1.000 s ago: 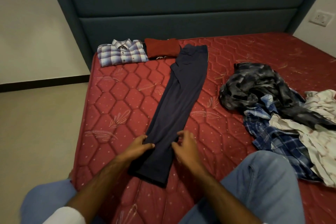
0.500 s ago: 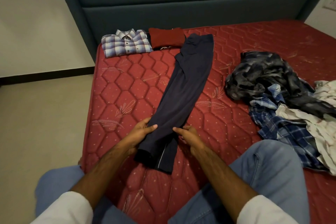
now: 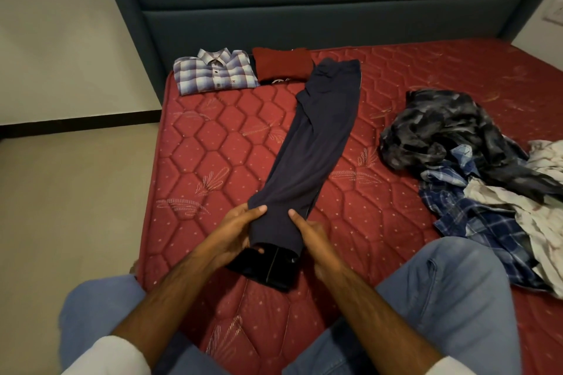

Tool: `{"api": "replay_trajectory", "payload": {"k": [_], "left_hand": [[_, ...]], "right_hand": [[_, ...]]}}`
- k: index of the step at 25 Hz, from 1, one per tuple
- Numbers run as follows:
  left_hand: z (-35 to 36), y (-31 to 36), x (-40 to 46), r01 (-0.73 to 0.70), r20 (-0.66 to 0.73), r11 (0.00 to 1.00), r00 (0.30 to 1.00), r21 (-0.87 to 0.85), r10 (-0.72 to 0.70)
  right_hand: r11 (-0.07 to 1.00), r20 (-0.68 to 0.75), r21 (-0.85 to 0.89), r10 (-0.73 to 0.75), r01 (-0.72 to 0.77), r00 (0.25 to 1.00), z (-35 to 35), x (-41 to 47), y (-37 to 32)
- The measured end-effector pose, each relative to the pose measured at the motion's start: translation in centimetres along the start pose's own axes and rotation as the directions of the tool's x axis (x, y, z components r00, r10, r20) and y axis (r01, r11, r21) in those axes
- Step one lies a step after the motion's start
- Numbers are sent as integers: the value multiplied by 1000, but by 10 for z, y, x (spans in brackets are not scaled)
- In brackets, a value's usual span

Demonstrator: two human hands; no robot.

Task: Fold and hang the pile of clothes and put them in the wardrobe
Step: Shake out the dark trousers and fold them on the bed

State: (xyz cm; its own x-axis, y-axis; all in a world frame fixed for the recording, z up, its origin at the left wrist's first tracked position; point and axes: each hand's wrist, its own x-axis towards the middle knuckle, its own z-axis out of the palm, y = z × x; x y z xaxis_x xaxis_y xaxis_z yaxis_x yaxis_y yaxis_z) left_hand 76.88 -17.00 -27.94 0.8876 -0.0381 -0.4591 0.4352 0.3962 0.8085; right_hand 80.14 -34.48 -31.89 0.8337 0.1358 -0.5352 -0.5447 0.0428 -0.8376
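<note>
Trousers (image 3: 313, 146), dark navy, are laid lengthwise on the red quilted mattress (image 3: 213, 161), waistband at the far end near the headboard (image 3: 304, 9), leg hems at the near end. The near end is gripped from both sides: the left hand (image 3: 240, 231) is curled round the left edge with the thumb on top of the cloth, and the right hand (image 3: 310, 234) is curled round the right edge, thumb likewise on top. The gripped part is raised slightly off the mattress; the hem below it is seen as a dark fold resting on the mattress.

At the far left corner a folded checked shirt (image 3: 216, 74) is laid flat, collar toward the headboard. Just to its right a folded dark red garment (image 3: 283, 65) is placed, its right edge touched or slightly overlapped by the trouser waistband.

On the right side of the mattress, well apart from the trousers, an unfolded pile of clothes (image 3: 475, 179) is heaped: a grey-black patterned garment (image 3: 438, 128) at the far end, a blue plaid shirt (image 3: 475, 222) nearer, and a crumpled white garment (image 3: 545, 216) at the right edge of view.

Knees in light blue jeans (image 3: 451, 292) are seen at the near edge, either side of the forearms. Beige floor (image 3: 70, 207) is noted left of the bed.
</note>
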Motion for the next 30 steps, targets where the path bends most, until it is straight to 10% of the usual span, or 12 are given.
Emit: {"api": "replay_trajectory", "payload": {"k": [7,14,19,22,24,26,28,30], "left_hand": [[-40,-7,-19,-18,-2,912,1000,409,21],[-53,2,-27,-227,21,901,971,369,236],[-65,-27,-30,168,-60,829,985,534,-161],[-73,-34,-30,204,-132,749,979,631,-156],[-80,-29,-26,181,-160,605,983,775,-89],[-89,-24,-25,29,-66,253,988,967,139],[-92,-24,-27,-274,293,-104,895,956,337],[-87,-25,-30,-487,602,-398,761,777,244]], "right_hand": [[996,55,-84,40,-35,998,2,-11,14],[951,86,-120,-275,284,958,12,-24,13],[891,82,-440,-85,112,993,-1,-12,40],[790,89,-594,-125,153,988,-3,-18,38],[702,97,-688,-161,183,982,-8,-26,35],[591,107,-765,-275,256,955,-16,-36,31],[386,230,-812,-477,437,848,-20,-43,31],[48,489,-804,-513,593,705,-17,-48,32]]}}
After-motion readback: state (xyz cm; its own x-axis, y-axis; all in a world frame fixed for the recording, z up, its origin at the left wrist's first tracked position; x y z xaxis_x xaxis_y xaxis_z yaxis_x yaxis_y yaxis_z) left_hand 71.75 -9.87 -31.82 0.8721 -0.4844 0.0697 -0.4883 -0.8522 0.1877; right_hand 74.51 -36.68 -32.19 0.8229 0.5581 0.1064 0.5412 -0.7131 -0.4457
